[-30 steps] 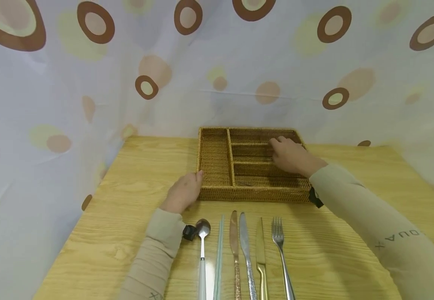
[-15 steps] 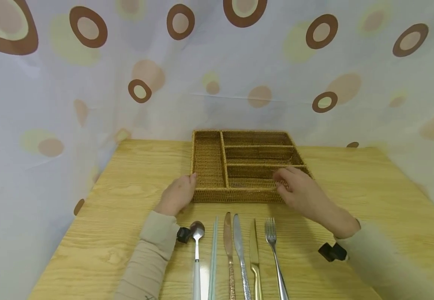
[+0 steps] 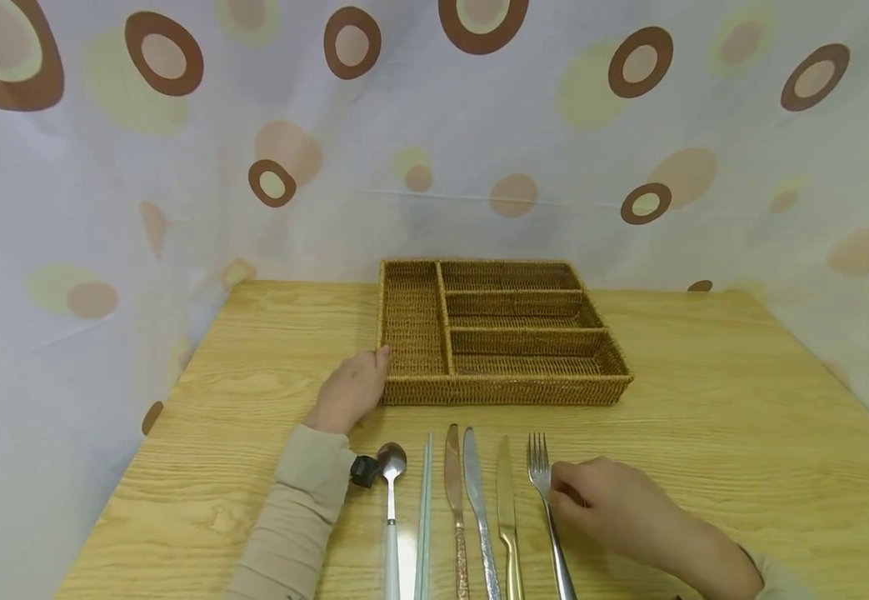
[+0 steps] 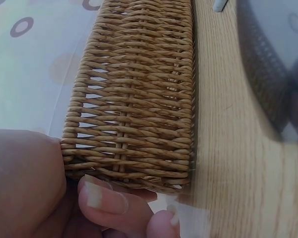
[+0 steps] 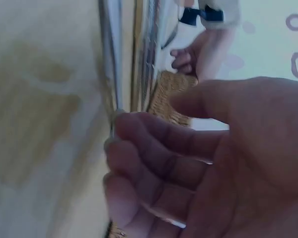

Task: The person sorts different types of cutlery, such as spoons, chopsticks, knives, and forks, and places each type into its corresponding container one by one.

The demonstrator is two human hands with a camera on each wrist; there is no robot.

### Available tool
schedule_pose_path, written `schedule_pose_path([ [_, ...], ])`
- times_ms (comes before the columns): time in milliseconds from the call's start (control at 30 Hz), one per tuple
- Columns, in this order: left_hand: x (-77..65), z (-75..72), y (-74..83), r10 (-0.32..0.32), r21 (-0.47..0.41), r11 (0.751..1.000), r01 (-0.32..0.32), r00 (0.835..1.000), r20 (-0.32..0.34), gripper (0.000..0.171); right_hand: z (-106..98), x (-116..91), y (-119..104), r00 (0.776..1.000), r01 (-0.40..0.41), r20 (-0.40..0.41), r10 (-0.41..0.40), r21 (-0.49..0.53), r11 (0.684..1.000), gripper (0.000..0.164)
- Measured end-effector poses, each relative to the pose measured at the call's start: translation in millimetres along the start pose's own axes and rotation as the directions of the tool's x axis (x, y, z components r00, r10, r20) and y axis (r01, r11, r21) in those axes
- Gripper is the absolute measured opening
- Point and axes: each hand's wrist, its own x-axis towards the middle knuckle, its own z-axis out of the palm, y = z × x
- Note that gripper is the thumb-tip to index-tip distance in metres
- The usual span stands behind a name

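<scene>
On the wooden table (image 3: pixel 711 383), we saw the left hand (image 3: pixel 350 390) gripping a wicker tray (image 3: pixel 501 390) by its near left corner. The right hand (image 3: pixel 621 507), loosely curled, thumb apart, was just beside the fork (image 3: pixel 540 475).

Pale patterned sheet (image 3: pixel 434 125) right across the far side, and look at those brown rings, peach ovals and soft yellow blotches! It wraps round on the left and right too, faintly creased. Below it spreads the table (image 3: pixel 704 400), light yellowish wood with wavy grain, and a bright reflection (image 3: pixel 407 557) gleams on its near half
</scene>
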Motion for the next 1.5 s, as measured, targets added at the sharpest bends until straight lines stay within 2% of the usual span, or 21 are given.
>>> schedule_pose_path([
  [100, -0.3, -1.5, 1.0, -0.004, -0.003, 1.0, 0.004, 1.0, -0.003, 0.054, 9.3, -4.8, 1.3, 0.999, 0.004, 0.048, -0.002, -0.044, 0.999, 0.029],
  [200, -0.6, -1.5, 1.3, -0.006, 0.001, 1.0, 0.006, 1.0, -0.001, 0.054, 16.5, -6.2, 2.4, 0.998, -0.022, 0.059, 0.026, -0.068, 0.997, 0.033],
  [433, -1.4, 0.1, 1.2, 0.001, 0.005, 1.0, -0.001, 1.0, -0.007, 0.053, 23.5, -3.8, 1.2, 0.995, -0.103, 0.007, 0.103, -0.057, 0.993, 0.033],
  [733, -1.0, 0.4, 1.1, 0.003, 0.013, 1.0, -0.003, 1.0, -0.004, 0.054, 25.3, -4.8, -0.2, 0.99, -0.137, -0.031, 0.135, -0.07, 0.988, 0.026],
  [867, -0.5, 1.5, 0.1, 0.004, 0.01, 1.0, -0.004, 1.0, -0.002, 0.054, 25.7, -6.4, -0.2, 0.987, -0.158, -0.035, 0.155, -0.126, 0.979, 0.025],
  [1033, -1.4, 0.0, 0.3, 0.006, 0.009, 1.0, -0.006, 1.0, -0.002, 0.054, 25.1, -8.3, -0.6, 0.978, -0.208, -0.047, 0.203, -0.248, 0.946, 0.027],
  [1233, -2.9, -1.8, 1.9, 0.002, 0.008, 1.0, -0.002, 1.0, -0.007, 0.055, 24.2, -12.4, 0.2, 0.984, -0.178, -0.06, 0.168, -0.338, 0.924, 0.028],
  [1500, -2.8, -1.1, 1.4, 0.015, 0.009, 1.0, -0.015, 1.0, -0.012, 0.053, 24.6, -15.4, 1.5, 0.985, -0.168, -0.03, 0.168, -0.338, 0.926, 0.025],
])
